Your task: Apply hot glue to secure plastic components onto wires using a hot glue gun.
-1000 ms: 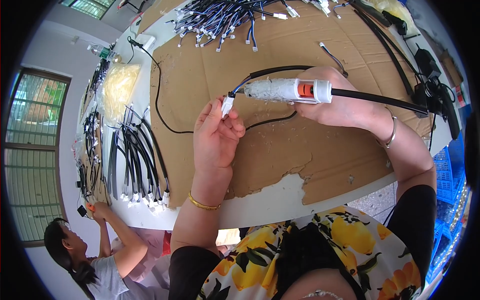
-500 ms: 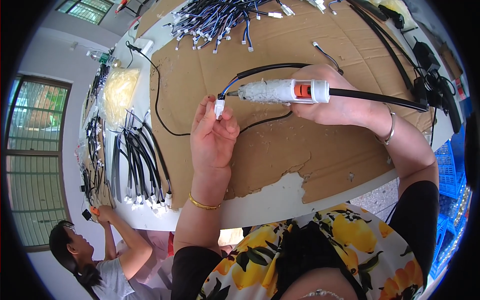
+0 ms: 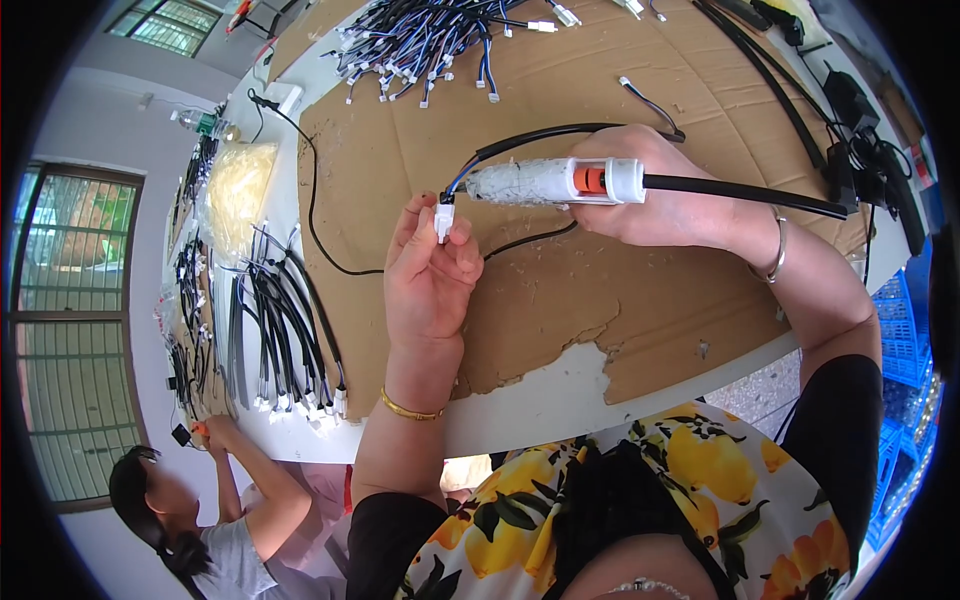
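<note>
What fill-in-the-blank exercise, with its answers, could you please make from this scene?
The connector in the left hand is ____ in colour.
The right hand holds a glue gun that points toward the ____ hand.
The cardboard under both hands is ____ in colour.

Missing words: white; left; brown.

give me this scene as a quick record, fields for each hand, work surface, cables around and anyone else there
left hand: pinches white connector in its fingertips
right hand: grips white glue gun, nozzle beside the connector's wired end; contact too small to tell
wires: black-sleeved cable runs from the connector toward the right hand
work surface: brown cardboard on white table
cables around: connector-ended pile at the far edge, black bundle at left
other person: co-worker at lower left
</note>
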### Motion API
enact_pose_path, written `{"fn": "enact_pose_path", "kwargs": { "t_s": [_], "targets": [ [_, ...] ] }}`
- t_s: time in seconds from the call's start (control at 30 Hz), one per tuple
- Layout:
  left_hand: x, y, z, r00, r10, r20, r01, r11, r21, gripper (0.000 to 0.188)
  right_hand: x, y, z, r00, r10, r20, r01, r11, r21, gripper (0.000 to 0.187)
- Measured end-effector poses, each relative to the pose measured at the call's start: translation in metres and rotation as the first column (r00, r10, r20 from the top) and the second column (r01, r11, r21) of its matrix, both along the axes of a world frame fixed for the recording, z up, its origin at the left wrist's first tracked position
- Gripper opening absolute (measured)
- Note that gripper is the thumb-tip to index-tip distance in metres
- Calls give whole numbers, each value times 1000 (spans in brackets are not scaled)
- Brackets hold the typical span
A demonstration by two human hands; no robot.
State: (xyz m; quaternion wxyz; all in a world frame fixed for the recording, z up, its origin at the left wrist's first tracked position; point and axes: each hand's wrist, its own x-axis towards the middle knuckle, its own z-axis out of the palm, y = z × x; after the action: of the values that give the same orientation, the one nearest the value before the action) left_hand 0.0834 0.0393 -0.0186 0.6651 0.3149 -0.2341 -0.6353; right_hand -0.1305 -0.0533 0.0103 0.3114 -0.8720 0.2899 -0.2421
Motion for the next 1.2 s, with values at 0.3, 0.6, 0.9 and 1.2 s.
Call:
{"fn": "enact_pose_path", "kwargs": {
  "t_s": [0.3,0.6,0.9,1.2],
  "targets": [
    [5,-1,15,945,243,218,-212,965,-155,18,-2,3,12,1000,-4,9,4,1000,26,12],
    [24,-1,37,901,394,180,-346,904,-250,20,-16,15,35,960,52,274,-190,841,507,17],
    [122,1,147,651,735,189,-566,636,-524,19,-16,15,19,961,-49,273,-133,784,606,16],
    [141,65,107,-288,673,681,-454,530,-716,11,-11,13,14,970,-54,236,-92,820,565,13]
  ]
}}
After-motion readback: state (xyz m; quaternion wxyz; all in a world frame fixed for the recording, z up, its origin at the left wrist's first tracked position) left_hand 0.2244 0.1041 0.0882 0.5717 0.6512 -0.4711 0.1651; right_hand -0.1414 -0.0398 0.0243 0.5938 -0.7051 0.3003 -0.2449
